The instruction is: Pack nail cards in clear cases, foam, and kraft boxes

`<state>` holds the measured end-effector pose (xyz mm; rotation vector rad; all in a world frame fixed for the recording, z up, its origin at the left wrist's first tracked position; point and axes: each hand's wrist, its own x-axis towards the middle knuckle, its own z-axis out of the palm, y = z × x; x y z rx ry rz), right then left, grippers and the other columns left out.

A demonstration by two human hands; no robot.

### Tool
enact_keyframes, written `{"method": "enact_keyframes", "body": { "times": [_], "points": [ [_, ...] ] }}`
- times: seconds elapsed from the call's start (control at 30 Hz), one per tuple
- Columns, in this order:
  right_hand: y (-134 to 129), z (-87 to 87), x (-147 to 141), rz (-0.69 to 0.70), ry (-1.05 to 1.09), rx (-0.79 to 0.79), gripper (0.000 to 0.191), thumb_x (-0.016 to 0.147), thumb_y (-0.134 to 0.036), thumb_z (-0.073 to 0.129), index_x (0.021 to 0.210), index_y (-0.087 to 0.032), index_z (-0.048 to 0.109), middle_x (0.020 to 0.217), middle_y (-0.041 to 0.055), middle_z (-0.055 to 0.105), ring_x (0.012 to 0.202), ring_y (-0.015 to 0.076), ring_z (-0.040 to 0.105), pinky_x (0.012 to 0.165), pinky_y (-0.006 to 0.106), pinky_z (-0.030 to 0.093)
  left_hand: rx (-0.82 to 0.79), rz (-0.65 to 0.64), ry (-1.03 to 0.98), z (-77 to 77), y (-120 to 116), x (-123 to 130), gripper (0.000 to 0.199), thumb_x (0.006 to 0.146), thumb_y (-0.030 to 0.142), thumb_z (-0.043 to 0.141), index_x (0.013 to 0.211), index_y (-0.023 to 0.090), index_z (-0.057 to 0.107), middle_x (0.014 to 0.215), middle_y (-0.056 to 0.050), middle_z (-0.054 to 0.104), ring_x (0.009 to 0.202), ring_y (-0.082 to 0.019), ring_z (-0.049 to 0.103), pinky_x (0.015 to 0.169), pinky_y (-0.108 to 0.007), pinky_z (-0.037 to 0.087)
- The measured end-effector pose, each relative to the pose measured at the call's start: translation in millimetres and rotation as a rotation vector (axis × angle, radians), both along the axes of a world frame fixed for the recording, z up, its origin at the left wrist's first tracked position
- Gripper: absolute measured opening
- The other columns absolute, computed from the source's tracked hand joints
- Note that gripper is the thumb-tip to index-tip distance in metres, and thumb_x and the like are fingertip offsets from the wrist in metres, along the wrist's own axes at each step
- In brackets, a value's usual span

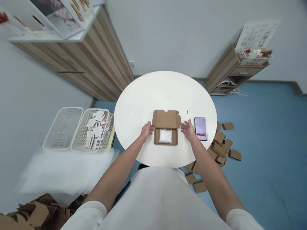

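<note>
On the white round table a small brown cardboard box (166, 120) lies with its lid folded back, away from me. Inside it rests a white wrapped packet (165, 136), toward the middle of the tray part. My left hand (146, 130) is at the box's left side, fingers apart and close to the edge; whether they touch it I cannot tell. At the right side my right hand (188, 129) has its fingers spread near the lid's side flap, holding nothing. A phone (200, 128) with a lit screen lies just right of that hand.
The white table (165, 91) stands before a wooden cabinet (100, 60). A white basket (79, 140) of small packets is at left, beside another basket (54, 127) and white sheets (64, 172). Closed cardboard boxes (218, 148) are piled on the floor at right; a low shelf (230, 68) stands behind.
</note>
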<state>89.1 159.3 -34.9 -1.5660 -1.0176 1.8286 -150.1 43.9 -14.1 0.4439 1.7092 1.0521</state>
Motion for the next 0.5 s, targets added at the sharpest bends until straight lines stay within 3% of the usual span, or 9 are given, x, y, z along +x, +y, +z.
{"method": "enact_keyframes", "body": {
  "times": [0.13, 0.3, 0.5],
  "points": [
    [21.3, 20.2, -20.7, 0.122, 0.010, -0.023, 0.069, 0.075, -0.068, 0.017, 0.114, -0.021, 0.049, 0.100, 0.0084, 0.060, 0.081, 0.0188, 0.058, 0.068, 0.032, 0.044, -0.031, -0.069, 0.041, 14.3, 24.3, -8.9, 0.060, 0.079, 0.063, 0.024, 0.108, 0.016, 0.048, 0.107, -0.013, 0.056, 0.084, -0.018, 0.059, 0.064, -0.028, 0.045],
    [19.8, 48.8, -31.5, 0.207, 0.058, 0.076, 0.063, 0.074, -0.068, 0.025, 0.112, -0.026, 0.051, 0.098, 0.0027, 0.058, 0.078, 0.0155, 0.056, 0.068, 0.027, 0.044, 0.018, -0.135, 0.046, 27.7, 31.9, -10.2, 0.063, 0.080, 0.062, 0.020, 0.115, 0.018, 0.047, 0.102, -0.011, 0.056, 0.084, -0.017, 0.057, 0.064, -0.027, 0.046],
    [4.9, 51.1, -22.0, 0.247, 0.167, 0.101, 0.059, 0.075, -0.067, 0.029, 0.108, -0.025, 0.054, 0.089, 0.0021, 0.056, 0.080, 0.0149, 0.055, 0.077, 0.027, 0.044, 0.088, -0.152, -0.070, 34.9, 24.0, -6.2, 0.070, 0.077, 0.067, 0.014, 0.117, 0.022, 0.049, 0.093, -0.007, 0.054, 0.082, -0.016, 0.055, 0.067, -0.028, 0.048]
  ]
}}
